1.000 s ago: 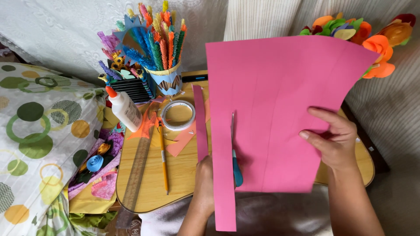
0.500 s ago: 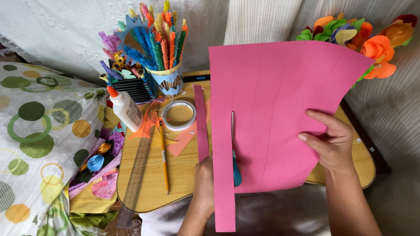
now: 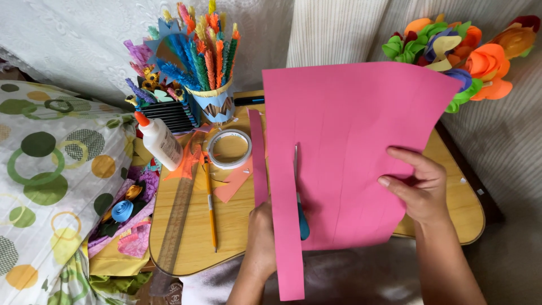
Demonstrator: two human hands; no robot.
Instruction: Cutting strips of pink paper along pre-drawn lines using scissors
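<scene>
My right hand [image 3: 416, 188] pinches the right side of a large pink paper sheet [image 3: 350, 130], held up over a small wooden table [image 3: 237, 226]. A cut runs up from the sheet's lower edge, leaving a long strip hanging at its left. My left hand [image 3: 261, 240] is under the sheet at that cut, gripping scissors [image 3: 302, 217] with a teal handle; their blade shows in the slit. A loose pink strip [image 3: 257, 158] lies on the table just left of the sheet.
On the table lie a tape roll [image 3: 230, 148], a glue bottle [image 3: 158, 140], a pencil [image 3: 210, 206], a clear ruler [image 3: 174, 226] and orange scraps [image 3: 234, 183]. A cup of coloured paper sticks [image 3: 210, 79] stands behind. Paper flowers [image 3: 457, 53] are at the right, a spotted cloth [image 3: 51, 181] at the left.
The pink sheet has shifted slightly. Both hands stay in nearly the same place.
</scene>
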